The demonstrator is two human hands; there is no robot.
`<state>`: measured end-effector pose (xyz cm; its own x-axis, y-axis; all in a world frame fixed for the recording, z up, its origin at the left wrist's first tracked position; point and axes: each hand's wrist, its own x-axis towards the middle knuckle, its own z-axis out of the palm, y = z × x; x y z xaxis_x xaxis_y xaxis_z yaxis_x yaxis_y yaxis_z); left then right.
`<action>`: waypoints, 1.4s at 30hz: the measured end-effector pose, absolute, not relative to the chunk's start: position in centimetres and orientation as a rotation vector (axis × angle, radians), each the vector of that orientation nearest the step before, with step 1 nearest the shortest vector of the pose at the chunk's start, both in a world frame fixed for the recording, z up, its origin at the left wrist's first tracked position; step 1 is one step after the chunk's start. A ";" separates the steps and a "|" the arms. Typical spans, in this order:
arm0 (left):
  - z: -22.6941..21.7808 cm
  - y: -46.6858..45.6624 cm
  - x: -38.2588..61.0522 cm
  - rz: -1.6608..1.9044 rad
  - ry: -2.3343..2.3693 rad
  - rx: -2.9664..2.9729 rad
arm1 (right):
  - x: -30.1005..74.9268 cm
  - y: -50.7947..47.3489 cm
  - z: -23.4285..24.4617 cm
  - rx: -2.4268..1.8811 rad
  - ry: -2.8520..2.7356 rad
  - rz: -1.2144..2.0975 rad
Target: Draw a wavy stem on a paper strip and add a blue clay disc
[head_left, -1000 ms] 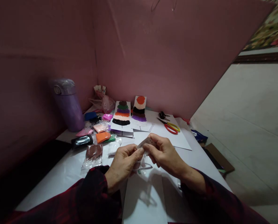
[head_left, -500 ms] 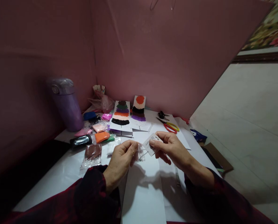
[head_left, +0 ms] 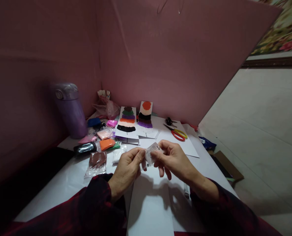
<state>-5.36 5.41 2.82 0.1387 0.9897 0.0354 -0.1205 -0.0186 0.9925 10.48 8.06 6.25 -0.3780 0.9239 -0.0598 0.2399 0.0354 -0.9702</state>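
Note:
My left hand pinches a small clear plastic bag between thumb and fingers. A small white printed card with dark dots is gripped between the thumb and fingers of my right hand. Card and bag overlap between the two hands, above a long white paper strip. Whether the card is inside the bag or only against it, I cannot tell.
Bagged clay in brown, orange and other colours lies left. Behind stand two cards with coloured bands. Scissors and keys lie back right. A purple bottle stands far left.
My right hand has moved left with the card, which now overlaps the plastic bag. Half a second ago the card's body was to the right of the bag. My left hand has barely moved.

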 end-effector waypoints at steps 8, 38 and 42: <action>3.2 5.3 -5.3 1.165 1.104 1.005 | 9.8 7.4 5.0 -1.211 -2.070 0.867; 3.3 5.4 -5.9 0.958 0.937 1.140 | 11.9 9.4 6.3 -1.132 -1.907 1.466; 3.8 5.7 -6.3 1.117 0.970 1.121 | 12.6 9.6 6.6 -1.144 -1.985 1.275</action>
